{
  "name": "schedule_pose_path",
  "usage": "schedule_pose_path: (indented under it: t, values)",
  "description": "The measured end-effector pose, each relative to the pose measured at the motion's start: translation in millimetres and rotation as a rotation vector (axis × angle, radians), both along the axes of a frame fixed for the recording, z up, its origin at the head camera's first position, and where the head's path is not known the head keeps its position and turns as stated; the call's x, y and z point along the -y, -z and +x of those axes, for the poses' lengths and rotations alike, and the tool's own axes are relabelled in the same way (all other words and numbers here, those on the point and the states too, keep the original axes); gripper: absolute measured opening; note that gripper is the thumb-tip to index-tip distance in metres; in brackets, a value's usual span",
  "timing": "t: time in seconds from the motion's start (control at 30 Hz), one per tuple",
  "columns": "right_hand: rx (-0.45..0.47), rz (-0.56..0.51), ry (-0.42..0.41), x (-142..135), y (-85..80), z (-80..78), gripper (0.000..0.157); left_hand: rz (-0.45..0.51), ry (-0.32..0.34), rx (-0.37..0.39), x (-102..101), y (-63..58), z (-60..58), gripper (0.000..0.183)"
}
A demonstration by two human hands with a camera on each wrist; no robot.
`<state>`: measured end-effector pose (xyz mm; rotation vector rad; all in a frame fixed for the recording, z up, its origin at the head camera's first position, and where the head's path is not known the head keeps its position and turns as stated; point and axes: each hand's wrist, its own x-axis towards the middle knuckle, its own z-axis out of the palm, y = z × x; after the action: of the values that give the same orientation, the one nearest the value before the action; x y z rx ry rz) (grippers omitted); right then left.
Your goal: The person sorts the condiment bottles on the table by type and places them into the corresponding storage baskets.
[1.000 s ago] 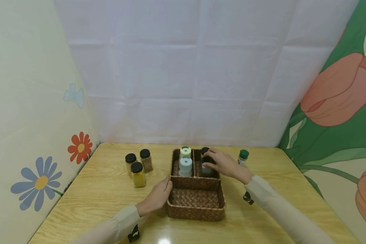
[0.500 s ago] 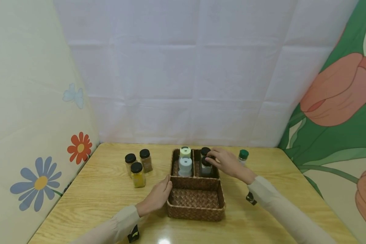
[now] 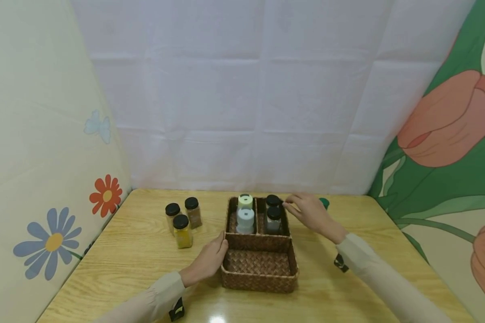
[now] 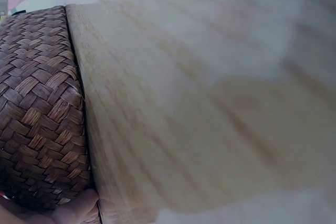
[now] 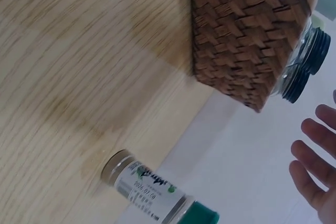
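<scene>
A brown woven basket (image 3: 260,283) with three compartments stands in the middle of the table. My left hand (image 3: 205,261) rests along its left wall; in the left wrist view a finger (image 4: 79,206) touches the weave. Just right of the basket's back right compartment, my right hand (image 3: 313,216) holds nothing, its fingers loosely extended. Inside that compartment are two black-lidded glass jars, a front one (image 3: 273,223) and a back one (image 3: 272,202). The back left compartment contains a white-capped bottle (image 3: 245,218) and a yellow-green-capped bottle (image 3: 245,201).
Three black-lidded spice jars stand left of the basket: a yellow-filled jar (image 3: 183,236), a brown-filled jar (image 3: 194,216) and a pale one (image 3: 171,217). A green-capped spice bottle (image 5: 155,195) stands to the right, partly hidden by my right hand in the head view. Printed cloths surround the wooden table (image 3: 137,251).
My right hand has let go of the front black-lidded jar in the back right compartment and moved right, off the basket. My left hand has stayed against the basket.
</scene>
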<state>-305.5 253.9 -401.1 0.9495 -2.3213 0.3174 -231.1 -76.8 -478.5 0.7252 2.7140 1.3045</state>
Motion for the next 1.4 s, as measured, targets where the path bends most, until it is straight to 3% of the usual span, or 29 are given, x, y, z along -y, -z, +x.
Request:
schedule_pose_path:
  t: [0.63, 1.4]
  values:
    - [-0.137, -0.01, 0.172, -43.7, 5.7, -2.8, 0.015, 0.003, -0.005, -0.003, 0.8, -0.4, 0.1, 0.058]
    - [-0.039, -0.047, 0.281, -68.6, 15.9, -1.6, 0.029, 0.003, -0.001, 0.013, 0.4, 1.3, -1.3, 0.059]
